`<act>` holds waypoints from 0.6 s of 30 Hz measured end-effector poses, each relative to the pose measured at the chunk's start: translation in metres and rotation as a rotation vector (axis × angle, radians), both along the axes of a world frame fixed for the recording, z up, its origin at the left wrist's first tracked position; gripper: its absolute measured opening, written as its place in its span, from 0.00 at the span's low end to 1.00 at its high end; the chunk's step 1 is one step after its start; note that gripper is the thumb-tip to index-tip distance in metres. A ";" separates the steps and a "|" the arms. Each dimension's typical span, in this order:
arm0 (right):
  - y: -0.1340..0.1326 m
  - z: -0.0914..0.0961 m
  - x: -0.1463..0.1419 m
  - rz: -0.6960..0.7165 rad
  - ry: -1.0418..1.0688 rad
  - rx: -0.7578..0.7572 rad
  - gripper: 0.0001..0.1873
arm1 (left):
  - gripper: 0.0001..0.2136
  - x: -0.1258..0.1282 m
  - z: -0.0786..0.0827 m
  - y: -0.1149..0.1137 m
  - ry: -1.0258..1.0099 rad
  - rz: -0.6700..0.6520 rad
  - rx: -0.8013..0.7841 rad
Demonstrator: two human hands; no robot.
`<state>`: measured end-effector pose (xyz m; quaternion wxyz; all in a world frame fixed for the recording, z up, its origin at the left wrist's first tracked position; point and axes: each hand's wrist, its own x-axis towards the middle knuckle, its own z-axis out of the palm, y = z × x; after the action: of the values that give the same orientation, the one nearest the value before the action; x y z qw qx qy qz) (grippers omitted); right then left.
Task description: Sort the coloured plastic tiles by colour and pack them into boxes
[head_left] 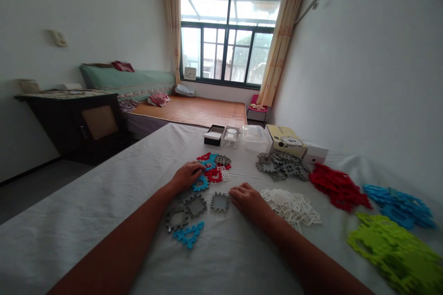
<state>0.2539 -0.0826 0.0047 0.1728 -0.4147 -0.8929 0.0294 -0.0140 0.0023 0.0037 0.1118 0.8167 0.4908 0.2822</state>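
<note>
Table [86,221] covered in white cloth, filling the lower half of the frame. Left hand [188,176] lies palm down at centre frame. Its fingers are bent over the near edge of a mixed cluster [215,168] of red, blue, grey and white toothed tiles. The fingertips touch the tiles, but whether any tile is pinched cannot be told. A small blue tile [201,184] sits just below that hand, touching it.

Right hand [249,200] lies flat on the cloth slightly right of centre, fingers pressed together and stretched leftward, holding nothing. Its fingertips are just beside a grey square tile [220,202]; contact not clear. Two more grey squares [195,205] lie left of that one, close by the left forearm. A blue triangle [189,235] lies below them, nearer the bottom edge.

Sorted heaps on the right side:
- white pile [294,206], just right of the right hand
- grey pile [282,166], above the white one
- red pile [337,188], further right
- blue pile [399,200], near the right edge
- green pile [394,251], lower right corner

Along the far table edge, upper centre, left to right: black box [213,134], white box [230,137], clear tub [254,134], yellow carton [287,140].
</note>
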 end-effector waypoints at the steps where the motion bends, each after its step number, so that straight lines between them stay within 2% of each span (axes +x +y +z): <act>1: -0.001 0.004 0.001 -0.012 -0.036 0.012 0.11 | 0.13 0.000 0.000 0.000 0.002 -0.003 0.003; 5: -0.004 0.027 0.022 -0.206 -0.071 0.067 0.12 | 0.13 -0.002 -0.001 0.001 0.011 -0.023 0.011; 7: -0.003 0.039 0.043 -0.333 -0.061 0.040 0.11 | 0.13 -0.001 0.001 0.000 0.014 -0.009 0.023; 9: 0.001 0.047 0.064 -0.395 -0.089 -0.021 0.09 | 0.12 0.003 0.006 -0.003 0.013 0.018 0.074; 11: 0.005 0.050 0.079 -0.398 -0.110 -0.026 0.09 | 0.13 0.010 0.011 -0.008 0.004 -0.008 0.143; 13: 0.008 0.047 0.081 -0.383 -0.079 0.034 0.11 | 0.14 0.018 0.014 -0.015 0.022 -0.105 0.176; 15: 0.010 0.041 0.074 -0.357 -0.029 0.070 0.12 | 0.16 0.026 0.014 -0.022 0.091 -0.191 0.165; 18: 0.009 0.031 0.056 -0.263 0.001 0.049 0.12 | 0.20 0.031 0.010 -0.028 0.205 -0.228 0.128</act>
<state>0.3102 -0.0732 0.0362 0.1855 -0.5238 -0.8313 -0.0153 0.0170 -0.0254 0.0135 0.0399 0.8971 0.3848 0.2135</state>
